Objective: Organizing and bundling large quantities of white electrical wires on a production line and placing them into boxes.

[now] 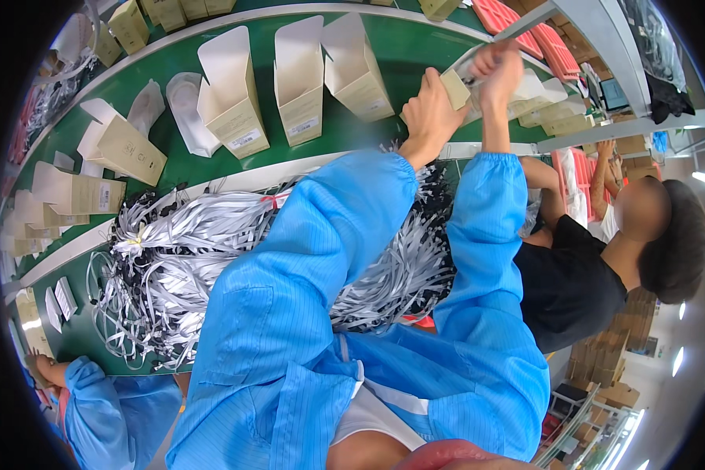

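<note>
The worktop [415, 43] is green; the boxes [299, 110] are pale beige with white inner flaps [225, 55] and white labels [245, 139]. Silvery-white straps [176, 290] have black ends, with a red tie [274, 201] among them. The bright blue smock [290, 243] has fine darker stripes; a nearby shirt [564, 290] is black; the trays [556, 51] are coral.

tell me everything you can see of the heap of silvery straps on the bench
The heap of silvery straps looks like flat, shiny ribbons with small black parts, loose and tangled at its left edge. A yellowish tie and a red tie show on it. It lies on the green bench, partly hidden by the blue sleeves; contact is unclear.
</note>
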Available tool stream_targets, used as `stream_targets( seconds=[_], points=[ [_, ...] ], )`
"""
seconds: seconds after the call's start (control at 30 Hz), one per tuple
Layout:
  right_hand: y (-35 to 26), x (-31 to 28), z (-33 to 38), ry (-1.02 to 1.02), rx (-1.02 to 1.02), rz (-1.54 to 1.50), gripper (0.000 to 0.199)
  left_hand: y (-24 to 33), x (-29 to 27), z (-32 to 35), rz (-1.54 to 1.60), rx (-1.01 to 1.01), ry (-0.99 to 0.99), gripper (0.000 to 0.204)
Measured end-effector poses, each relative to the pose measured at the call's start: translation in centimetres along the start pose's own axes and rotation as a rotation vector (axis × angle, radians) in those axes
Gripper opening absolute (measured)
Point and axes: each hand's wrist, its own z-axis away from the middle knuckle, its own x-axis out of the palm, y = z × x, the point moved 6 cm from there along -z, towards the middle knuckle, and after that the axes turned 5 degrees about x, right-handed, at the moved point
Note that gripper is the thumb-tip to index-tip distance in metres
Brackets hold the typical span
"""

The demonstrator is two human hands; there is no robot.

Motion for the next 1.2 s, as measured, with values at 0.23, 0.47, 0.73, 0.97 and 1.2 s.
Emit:
stream_targets(
  seconds=[0.23,0.47,0.73,0.97,1.2],
  points=[
    [0.6,-0.3,0.5,-0.386,-0.124,1.005,0.029,-0.5,0.4,-1.1,-0.012,-0.060,0.006,0.070],
    [-7.7,4.6,5.5,-0.043,0.020,1.158,0.034,0.1,-0.1,0.3,0.037,-0.031,-0.095,0.084],
    [2.4,11.0,10.3,-0.220,-0.103,1.241,0.036,2.9,-10.4,11.8,-0.409,0.253,-0.684,0.058],
    [4.3,7.3,5.0,-0.164,-0.057,1.340,0.044,0.4,-25.4,18.1,-0.243,0.303,-0.637,0.030],
    [3.3,6.3,7.6,0.088,0.304,1.231,0.049,1.3,-24.7,23.1,-0.248,0.145,-0.640,0.028]
  ],
)
